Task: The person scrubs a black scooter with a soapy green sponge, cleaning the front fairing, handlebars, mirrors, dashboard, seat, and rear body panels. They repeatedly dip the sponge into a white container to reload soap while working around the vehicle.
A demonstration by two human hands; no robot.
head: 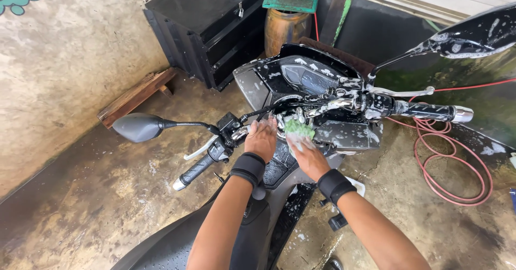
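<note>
Right hand (pixel 307 156) has its fingers (pixel 296 141) wrapped around a green sponge (pixel 299 128), pressing it against the soapy middle of the scooter's handlebar column (pixel 301 111). The sponge pokes out at twelve o'clock of the knuckles, touching the chrome and black plastic there. Left hand (pixel 262 139) sits just beside it at nine o'clock, fingers curled down onto the handlebar near the left switch housing (pixel 230 126); the fingertips are tucked out of sight, so whether they grip the bar or only rest on it I cannot tell. Black wristbands on both wrists.

Tight quarters around the sponge: foam-flecked dash panel (pixel 309 76) at twelve o'clock, brake lever (pixel 403 92) and right grip (pixel 430 111) out at three, left grip (pixel 196 169) and left mirror (pixel 138 127) at eight to nine. Right mirror (pixel 475 33) juts high at two o'clock. More room lies below, over the wet seat (pixel 177 243) at six.

Beyond the bike, wet concrete floor (pixel 97 195) opens left; a coiled red hose (pixel 457 168) lies at four o'clock, a black metal box (pixel 209 23) and a brown barrel (pixel 282 28) at twelve.
</note>
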